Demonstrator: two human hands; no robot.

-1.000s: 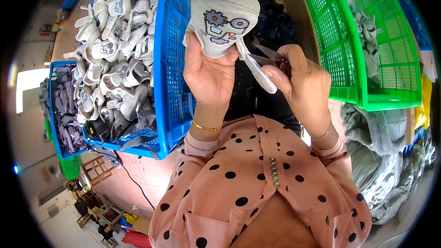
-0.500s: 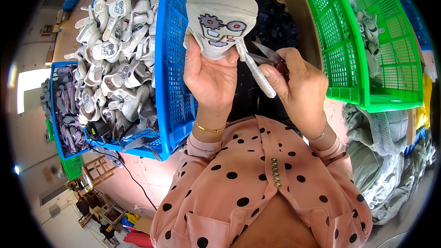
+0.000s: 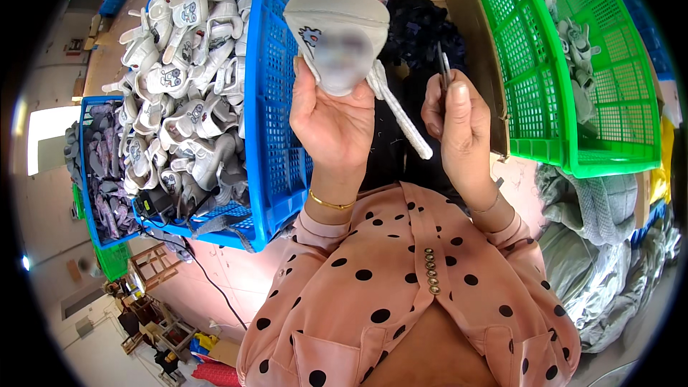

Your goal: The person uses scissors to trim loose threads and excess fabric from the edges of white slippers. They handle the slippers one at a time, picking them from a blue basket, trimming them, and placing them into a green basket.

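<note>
A white shoe upper (image 3: 337,11) stands upright in my left hand (image 3: 333,129), which grips its lower part with the thumb on one side and the fingers on the other. Grey and red embroidery shows at its left, while the middle of its front is blurred. From its right side a narrow white strap (image 3: 405,118) hangs down toward my right hand (image 3: 462,122). That hand is closed around a small pair of scissors (image 3: 443,61), blades pointing up and away from me. The scissors are apart from the upper and strap; their handles are mostly hidden in my fingers.
At the left, a blue crate (image 3: 276,79) stands by a heap of similar white uppers (image 3: 186,93); purple-grey pieces (image 3: 107,179) lie beyond. Ahead, a cardboard box (image 3: 479,64) holds dark pieces (image 3: 423,29). A green crate (image 3: 534,100) and grey bagged material (image 3: 588,272) are at right.
My right hand has drawn the scissors away from the strap, and their blades have swung from leftward to upward. The upper has turned slightly and shifted a little left in my left hand.
</note>
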